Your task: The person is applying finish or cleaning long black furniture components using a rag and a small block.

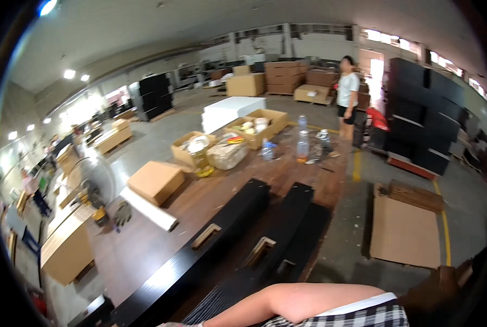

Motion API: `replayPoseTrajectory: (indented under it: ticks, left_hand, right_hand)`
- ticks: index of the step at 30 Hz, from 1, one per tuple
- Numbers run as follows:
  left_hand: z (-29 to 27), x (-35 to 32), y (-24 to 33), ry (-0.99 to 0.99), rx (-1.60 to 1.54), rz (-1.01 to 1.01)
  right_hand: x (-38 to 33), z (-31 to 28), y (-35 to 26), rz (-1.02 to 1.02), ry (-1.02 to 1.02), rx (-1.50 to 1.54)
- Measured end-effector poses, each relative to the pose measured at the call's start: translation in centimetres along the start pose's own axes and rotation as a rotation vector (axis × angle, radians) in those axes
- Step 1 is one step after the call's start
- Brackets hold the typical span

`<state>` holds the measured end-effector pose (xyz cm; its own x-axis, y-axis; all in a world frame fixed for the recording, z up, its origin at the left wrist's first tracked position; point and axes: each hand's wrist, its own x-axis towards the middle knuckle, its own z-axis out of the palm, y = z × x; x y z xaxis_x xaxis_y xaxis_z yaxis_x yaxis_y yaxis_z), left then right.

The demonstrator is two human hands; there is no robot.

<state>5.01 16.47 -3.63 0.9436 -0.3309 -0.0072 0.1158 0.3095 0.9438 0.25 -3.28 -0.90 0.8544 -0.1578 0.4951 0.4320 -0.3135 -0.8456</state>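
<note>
My right arm (243, 308) comes in from the lower right, bent at the elbow and reaching left along the bottom edge. Only a sliver of my right hand (182, 325), in what looks like a patterned glove, shows there; its fingers are cut off. Nearest to it are long black wood-grain pieces lying on a brown table (140, 245). One black beam (172, 265) runs diagonally and has a rectangular cutout baring pale material. Beside it, a second black piece (287, 223) has a similar cutout. My left hand is out of view.
On the table are a closed cardboard box (155, 182), a white roll (148, 209), a dark glove (123, 215), an open carton (276, 121) and bottles (302, 144). A fan (93, 182) stands left. A person (348, 92) stands beyond, near stacked black panels (423, 109).
</note>
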Motion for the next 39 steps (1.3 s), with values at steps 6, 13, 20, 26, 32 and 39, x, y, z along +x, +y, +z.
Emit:
replayPoseTrajectory:
  ticks: [6,13,20,26,32,39]
  left_hand:
    - [1.7,0.3,0.0,-0.042,0.022,-0.044]
    - [1.9,0.5,0.1,-0.031,0.025,-0.043]
    - [2.0,0.4,0.2,-0.029,0.026,-0.045]
    - [1.7,0.1,0.3,-0.013,0.027,-0.05]
    - [1.3,-0.2,0.3,0.001,0.035,-0.054]
    - [1.1,-0.6,0.8,0.021,0.041,-0.077]
  right_hand:
    - [0.1,-0.1,-0.8,0.028,0.003,0.044]
    - [0.1,0.3,0.2,-0.067,0.056,0.029]
    - [-0.1,0.2,-0.1,-0.031,0.044,0.028]
    - [-0.1,0.3,0.1,-0.017,0.033,0.023]
    - [-0.1,0.3,0.4,-0.037,0.025,-0.009]
    - [-0.1,0.3,0.7,-0.012,0.005,-0.008]
